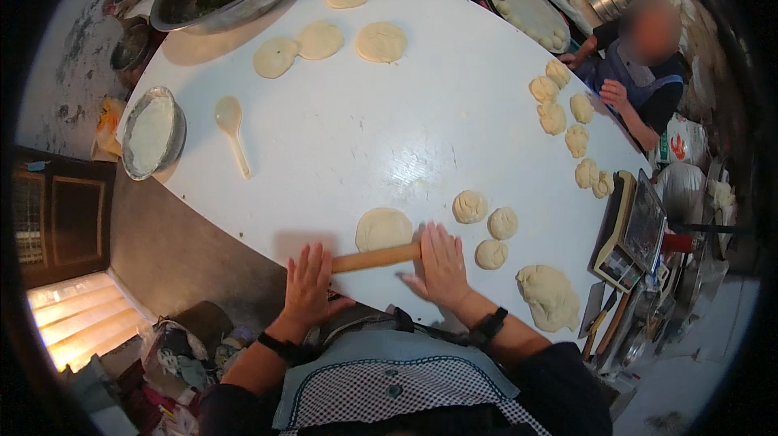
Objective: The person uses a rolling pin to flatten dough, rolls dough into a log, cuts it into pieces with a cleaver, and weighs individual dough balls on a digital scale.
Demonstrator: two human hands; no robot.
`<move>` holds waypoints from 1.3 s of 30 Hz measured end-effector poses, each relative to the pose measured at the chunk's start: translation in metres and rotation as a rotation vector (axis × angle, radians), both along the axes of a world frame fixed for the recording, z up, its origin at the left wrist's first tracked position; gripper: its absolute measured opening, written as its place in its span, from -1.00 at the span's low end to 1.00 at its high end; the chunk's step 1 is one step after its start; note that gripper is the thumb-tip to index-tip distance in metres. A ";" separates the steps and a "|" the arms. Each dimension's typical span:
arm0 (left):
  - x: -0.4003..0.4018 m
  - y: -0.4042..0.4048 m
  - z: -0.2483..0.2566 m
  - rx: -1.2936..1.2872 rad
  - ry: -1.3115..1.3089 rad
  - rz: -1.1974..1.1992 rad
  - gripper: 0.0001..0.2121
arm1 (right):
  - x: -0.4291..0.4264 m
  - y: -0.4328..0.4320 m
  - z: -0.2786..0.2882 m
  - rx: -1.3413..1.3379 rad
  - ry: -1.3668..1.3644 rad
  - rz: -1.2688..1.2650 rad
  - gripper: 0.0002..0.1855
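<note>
A wooden rolling pin (pixel 377 258) lies across the near edge of a flattened dough round (pixel 384 229). My left hand (pixel 311 281) is on the pin's left end, fingers stretched forward and thumb out to the side. At the other end, my right hand (pixel 442 260) presses on the pin with its palm low and its fingers extended. Both palms hide the pin's ends. Just right of my right hand sit three small dough balls (pixel 491 254). A larger lump of dough (pixel 550 297) rests farther right, by my forearm.
Several flattened rounds (pixel 381 42) lie at the far side, near a metal basin (pixel 243 13) of greens. At left are a flour bowl (pixel 152 135) and a spoon (pixel 230 123). Dough pieces (pixel 552 118), a scale (pixel 632 235) and a person (pixel 638 77) are at right.
</note>
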State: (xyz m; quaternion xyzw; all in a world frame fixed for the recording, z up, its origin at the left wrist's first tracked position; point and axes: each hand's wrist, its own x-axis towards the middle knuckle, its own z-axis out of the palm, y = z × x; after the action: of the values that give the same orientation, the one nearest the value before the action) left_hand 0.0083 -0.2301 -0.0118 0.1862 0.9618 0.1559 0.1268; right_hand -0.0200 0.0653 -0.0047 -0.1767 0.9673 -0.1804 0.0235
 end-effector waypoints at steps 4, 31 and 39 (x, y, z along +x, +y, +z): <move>-0.062 -0.005 -0.011 0.036 0.340 0.095 0.08 | -0.065 -0.022 0.005 -0.022 0.065 -0.030 -0.14; -0.108 -0.010 -0.023 0.059 0.327 0.261 -0.12 | -0.101 -0.038 0.019 0.079 0.124 0.007 -0.19; -0.057 -0.009 -0.001 0.025 0.172 -0.045 0.06 | -0.030 -0.023 0.012 0.151 -0.123 -0.031 -0.08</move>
State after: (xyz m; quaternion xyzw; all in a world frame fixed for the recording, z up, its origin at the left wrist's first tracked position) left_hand -0.0483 -0.2389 -0.0128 0.2220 0.9626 0.1483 0.0451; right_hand -0.0496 0.0424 0.0075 -0.1480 0.9775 -0.1179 0.0935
